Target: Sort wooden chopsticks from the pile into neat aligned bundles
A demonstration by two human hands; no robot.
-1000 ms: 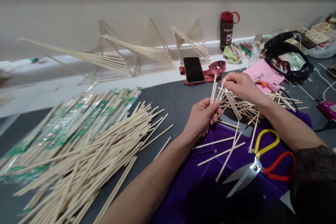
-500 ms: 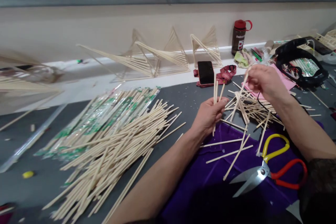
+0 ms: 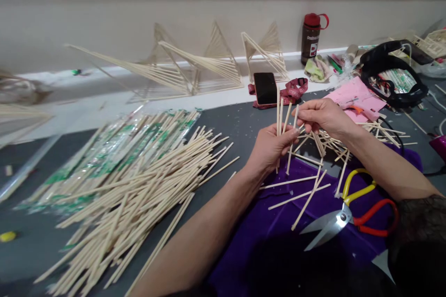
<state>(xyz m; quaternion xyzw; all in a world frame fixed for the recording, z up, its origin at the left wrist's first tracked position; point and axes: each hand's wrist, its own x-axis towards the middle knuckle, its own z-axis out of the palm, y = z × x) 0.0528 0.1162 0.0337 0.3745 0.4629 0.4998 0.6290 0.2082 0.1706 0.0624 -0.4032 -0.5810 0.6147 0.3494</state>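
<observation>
My left hand (image 3: 272, 146) is closed around several thin wooden sticks (image 3: 279, 113) that stand up between thumb and fingers. Close beside it, my right hand (image 3: 318, 118) pinches one more stick (image 3: 294, 123) near its top; the lower part of that stick passes by my left fingertips. Under and behind the hands lies a loose pile of short sticks (image 3: 334, 144). A few sticks rest on a purple cloth (image 3: 258, 222), with open scissors (image 3: 343, 217) having one yellow and one red handle at the right.
Many long sticks (image 3: 139, 199) and plastic-wrapped bundles (image 3: 118, 153) cover the left. Stick structures (image 3: 209, 67) stand along the wall. A phone (image 3: 265, 88), a red lanyard (image 3: 296, 90), a bottle (image 3: 311, 39), pink paper (image 3: 358, 97) and a black headset (image 3: 393, 74) sit behind.
My right hand has moved left with its stick, bringing it from over the pile to beside the sticks in my left hand. The camera view has shifted slightly.
</observation>
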